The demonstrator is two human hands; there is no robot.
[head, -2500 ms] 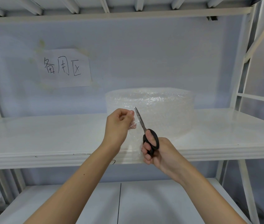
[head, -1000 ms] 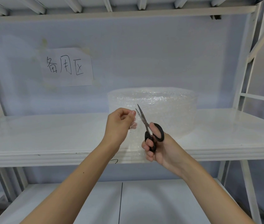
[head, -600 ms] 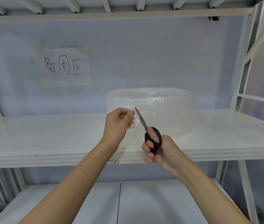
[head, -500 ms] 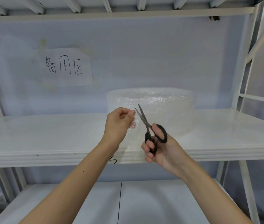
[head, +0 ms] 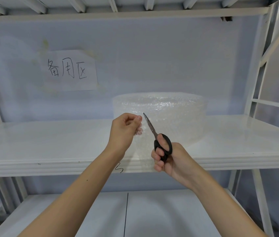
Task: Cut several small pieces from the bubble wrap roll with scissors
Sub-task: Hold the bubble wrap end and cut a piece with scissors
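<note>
Scissors (head: 159, 139) are closing in our right hand (head: 171, 159), blades together beside the loose sheet that our left hand (head: 125, 129) is pinching. Bubble wrap roll (head: 169, 117) is sitting on the shelf (head: 49, 144); slack film may be folding, not cutting, near our fingertips.

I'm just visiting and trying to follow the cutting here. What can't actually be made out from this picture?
- Head view: the loose sheet's edges and any cut line; the clear bubble wrap blends into the white shelf.
- The fingertips of the left hand pinching the sheet are blurred through the film.
- The scissors handles are mostly covered by the right hand.
- The far side of the bubble wrap roll is hidden by the roll itself.
</note>
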